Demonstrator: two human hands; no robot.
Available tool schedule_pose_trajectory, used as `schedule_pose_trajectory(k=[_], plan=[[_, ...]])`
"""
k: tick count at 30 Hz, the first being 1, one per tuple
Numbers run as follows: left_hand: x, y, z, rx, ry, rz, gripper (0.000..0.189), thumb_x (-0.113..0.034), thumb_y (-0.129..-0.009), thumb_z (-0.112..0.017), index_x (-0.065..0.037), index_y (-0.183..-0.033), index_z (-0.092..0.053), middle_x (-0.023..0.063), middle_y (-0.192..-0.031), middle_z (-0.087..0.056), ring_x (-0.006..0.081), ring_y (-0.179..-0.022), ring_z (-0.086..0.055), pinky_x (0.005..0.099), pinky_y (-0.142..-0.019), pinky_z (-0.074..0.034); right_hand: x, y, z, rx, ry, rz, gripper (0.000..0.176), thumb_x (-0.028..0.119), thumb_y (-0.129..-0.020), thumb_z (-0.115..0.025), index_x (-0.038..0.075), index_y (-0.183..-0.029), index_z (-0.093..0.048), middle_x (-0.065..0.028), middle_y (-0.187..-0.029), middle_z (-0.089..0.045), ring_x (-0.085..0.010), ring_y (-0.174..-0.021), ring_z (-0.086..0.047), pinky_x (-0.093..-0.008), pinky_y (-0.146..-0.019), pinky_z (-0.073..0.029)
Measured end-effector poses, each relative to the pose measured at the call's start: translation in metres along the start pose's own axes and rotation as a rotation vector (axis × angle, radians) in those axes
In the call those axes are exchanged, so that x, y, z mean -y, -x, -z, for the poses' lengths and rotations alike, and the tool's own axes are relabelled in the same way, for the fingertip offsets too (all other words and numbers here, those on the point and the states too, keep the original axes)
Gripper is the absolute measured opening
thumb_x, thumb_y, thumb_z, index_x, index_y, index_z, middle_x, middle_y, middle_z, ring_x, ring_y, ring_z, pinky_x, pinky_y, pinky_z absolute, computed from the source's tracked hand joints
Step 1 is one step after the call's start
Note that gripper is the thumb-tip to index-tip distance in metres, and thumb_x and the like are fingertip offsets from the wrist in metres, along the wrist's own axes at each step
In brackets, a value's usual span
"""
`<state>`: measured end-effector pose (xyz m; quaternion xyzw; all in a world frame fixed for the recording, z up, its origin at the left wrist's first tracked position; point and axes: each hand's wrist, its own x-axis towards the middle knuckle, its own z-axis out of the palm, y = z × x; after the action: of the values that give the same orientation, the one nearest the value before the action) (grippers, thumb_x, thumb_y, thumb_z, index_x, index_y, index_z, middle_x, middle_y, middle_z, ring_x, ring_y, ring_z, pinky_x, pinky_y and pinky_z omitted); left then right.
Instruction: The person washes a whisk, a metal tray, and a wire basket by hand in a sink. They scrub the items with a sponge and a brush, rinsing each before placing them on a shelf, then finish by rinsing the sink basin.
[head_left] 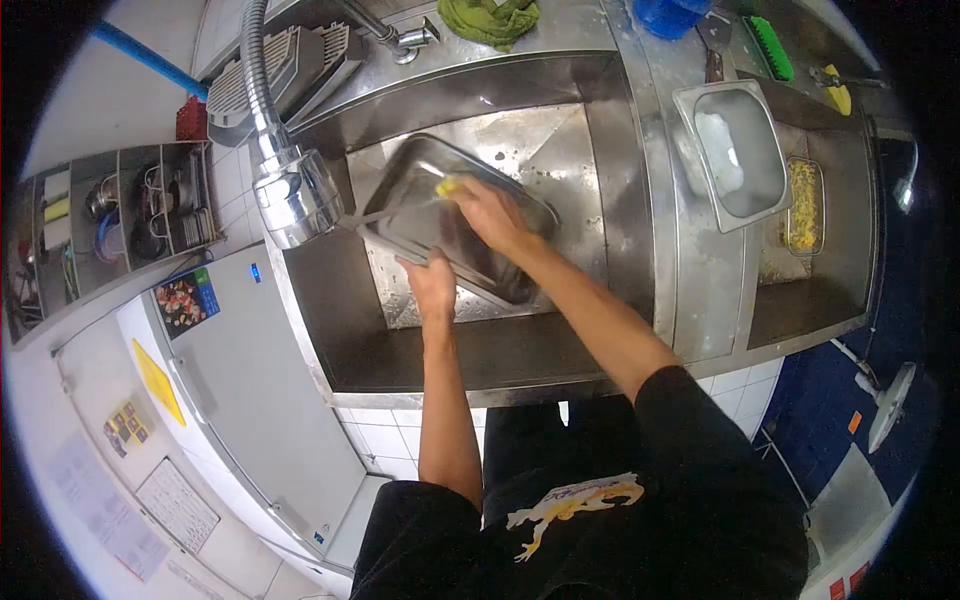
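Observation:
A rectangular stainless steel pan (408, 172) lies tilted in the large sink basin (570, 150). My left hand (432, 285) is closed on its near rim, the thumb over the edge. My right hand (490, 215) is closed on a yellow sponge (446, 188) and presses it to the pan's inner surface. Just left of the pan hangs the chrome spray head (298, 200) of a flexible hose, and a thin stream of water runs from it toward the pan. The sponge is mostly hidden by my fingers.
On the right divider sits a steel container (755, 150) with white foam or liquid inside. A wire basket (805, 205) of yellow bits lies in the smaller sink. Behind are a green cloth (488, 20), a green brush (768, 48) and grey slatted racks (270, 80).

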<state>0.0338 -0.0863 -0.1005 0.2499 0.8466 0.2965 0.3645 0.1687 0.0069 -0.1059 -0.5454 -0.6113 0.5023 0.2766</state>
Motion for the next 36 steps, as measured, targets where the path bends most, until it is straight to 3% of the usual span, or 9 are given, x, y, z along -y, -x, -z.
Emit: schedule_pose_trajectory(k=[2, 4, 6, 9, 13, 18, 28, 30, 36], plan=[[-0.044, 0.031, 0.010, 0.052, -0.204, -0.008, 0.085, -0.024, -0.093, -0.059, -0.001, -0.162, -0.014, 0.0390, -0.131, -0.060, 0.0527, -0.125, -0.058, 0.0514, -0.108, -0.042, -0.042, -0.040, -0.011, -0.049, -0.016, 0.402, 0.030, 0.031, -0.102, -0.055, 0.010, -0.121, -0.064, -0.0177, -0.119, -0.068, -0.0428, -0.109, -0.065, -0.0500, -0.094, -0.052], [-0.073, 0.051, 0.019, 0.130, -0.324, 0.036, 0.077, -0.017, -0.092, -0.054, 0.001, -0.160, -0.021, 0.0352, -0.130, -0.062, 0.0480, -0.123, -0.061, 0.0457, -0.110, -0.042, -0.050, -0.066, 0.001, 0.057, 0.338, 0.470, 0.024, 0.026, -0.100, -0.057, 0.009, -0.115, -0.064, -0.0168, -0.111, -0.066, -0.0405, -0.107, -0.064, -0.0501, -0.093, -0.052], [-0.065, 0.043, 0.025, 0.086, -0.321, -0.047, 0.081, -0.015, -0.091, -0.056, -0.008, -0.164, -0.019, 0.0374, -0.124, -0.065, 0.0518, -0.117, -0.064, 0.0495, -0.106, -0.045, -0.050, -0.059, 0.009, 0.040, 0.363, 0.559, 0.017, 0.018, -0.094, -0.061, 0.006, -0.105, -0.066, -0.0138, -0.104, -0.063, -0.0353, -0.104, -0.064, -0.0491, -0.092, -0.052], [-0.069, 0.040, 0.035, -0.056, -0.317, -0.326, 0.087, 0.000, -0.088, -0.059, -0.019, -0.164, -0.021, 0.0339, -0.105, -0.071, 0.0520, -0.100, -0.069, 0.0549, -0.089, -0.051, -0.060, -0.043, 0.021, 0.123, 0.772, 0.809, 0.013, 0.012, -0.086, -0.063, 0.005, -0.094, -0.070, -0.0065, -0.108, -0.062, -0.0252, -0.104, -0.061, -0.0419, -0.094, -0.053], [-0.073, 0.039, 0.036, -0.053, -0.392, -0.268, 0.083, 0.000, -0.088, -0.060, -0.017, -0.162, -0.029, 0.0327, -0.107, -0.071, 0.0516, -0.101, -0.068, 0.0560, -0.089, -0.050, -0.069, -0.022, 0.015, 0.182, 0.823, 0.690, 0.014, 0.012, -0.086, -0.064, 0.005, -0.095, -0.072, -0.0059, -0.107, -0.063, -0.0226, -0.110, -0.059, -0.0373, -0.100, -0.048], [-0.058, 0.021, 0.028, -0.080, -0.407, -0.463, 0.079, -0.001, -0.085, -0.062, -0.018, -0.159, -0.040, 0.0294, -0.103, -0.071, 0.0502, -0.098, -0.069, 0.0571, -0.087, -0.050, -0.080, 0.006, 0.006, 0.192, 0.800, 0.713, 0.016, 0.014, -0.087, -0.064, 0.005, -0.096, -0.073, -0.0061, -0.105, -0.063, -0.0222, -0.111, -0.059, -0.0381, -0.101, -0.047], [-0.064, 0.006, 0.033, -0.141, -0.501, -0.348, 0.079, -0.002, -0.082, -0.059, -0.017, -0.157, -0.044, 0.0272, -0.118, -0.068, 0.0487, -0.105, -0.067, 0.0552, -0.092, -0.051, -0.083, 0.063, -0.015, 0.301, 0.638, 0.692, 0.018, 0.013, -0.089, -0.064, 0.007, -0.101, -0.076, -0.0053, -0.104, -0.068, -0.0218, -0.110, -0.060, -0.0368, -0.096, -0.046], [-0.051, -0.009, 0.035, -0.303, -0.380, -0.502, 0.077, -0.001, -0.081, -0.059, -0.012, -0.156, -0.045, 0.0279, -0.120, -0.067, 0.0509, -0.105, -0.066, 0.0553, -0.092, -0.051, -0.088, 0.069, -0.014, 0.326, 0.607, 0.650, 0.017, 0.012, -0.089, -0.064, 0.009, -0.101, -0.075, -0.0049, -0.104, -0.068, -0.0217, -0.110, -0.060, -0.0368, -0.097, -0.046], [-0.077, 0.000, 0.044, -0.309, -0.303, -0.456, 0.072, 0.001, -0.082, -0.059, -0.002, -0.152, -0.044, 0.0297, -0.128, -0.063, 0.0525, -0.119, -0.058, 0.0547, -0.103, -0.044, -0.090, 0.053, 0.002, 0.232, 0.626, 0.588, 0.010, 0.010, -0.090, -0.067, 0.010, -0.099, -0.072, -0.0075, -0.100, -0.069, -0.0232, -0.104, -0.065, -0.0400, -0.096, -0.049]])
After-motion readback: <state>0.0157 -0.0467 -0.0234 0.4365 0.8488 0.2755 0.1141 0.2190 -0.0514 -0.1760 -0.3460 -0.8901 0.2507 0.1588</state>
